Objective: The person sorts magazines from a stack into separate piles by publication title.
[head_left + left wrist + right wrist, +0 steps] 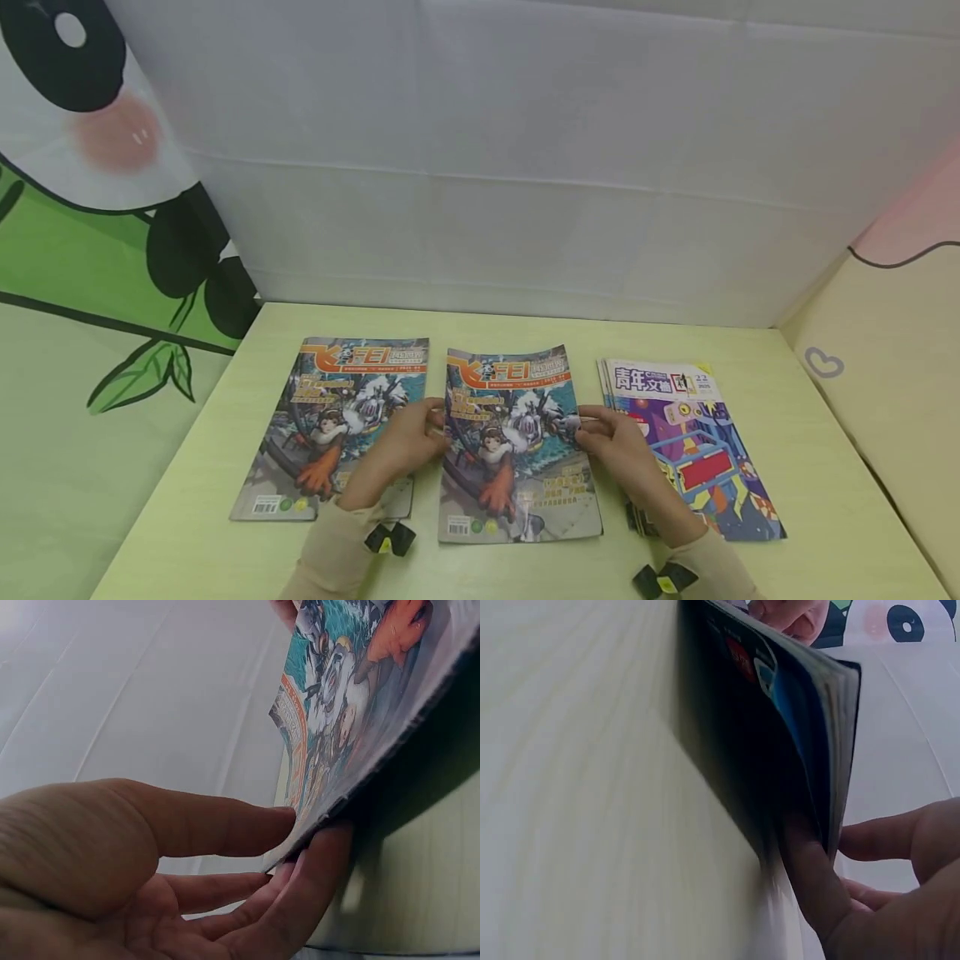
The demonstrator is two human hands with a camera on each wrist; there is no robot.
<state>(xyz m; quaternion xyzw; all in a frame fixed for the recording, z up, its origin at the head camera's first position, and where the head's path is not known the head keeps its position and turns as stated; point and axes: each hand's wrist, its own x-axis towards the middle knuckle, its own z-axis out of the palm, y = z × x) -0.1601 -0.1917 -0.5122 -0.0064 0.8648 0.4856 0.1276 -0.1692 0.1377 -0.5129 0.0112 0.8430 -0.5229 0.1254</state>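
A magazine (517,450) with an orange title and a picture of a figure in orange is in the middle of the head view. My left hand (408,437) pinches its left edge, thumb on the cover and fingers beneath. On the opposite edge, my right hand (626,450) pinches it between thumb and fingers. Both wrist views show the magazine (352,712) raised off the table at the gripped edges, its dark back cover (735,727) facing the tabletop. A second magazine (285,442) with the same cover lies at the left, partly behind my left hand and forearm.
A stack of magazines, a purple one (750,467) on top, lies to the right, partly covered by my right forearm. The pale wooden table (180,517) meets a white backdrop (487,233) at the back. Painted walls, one with a panda (112,83), flank it.
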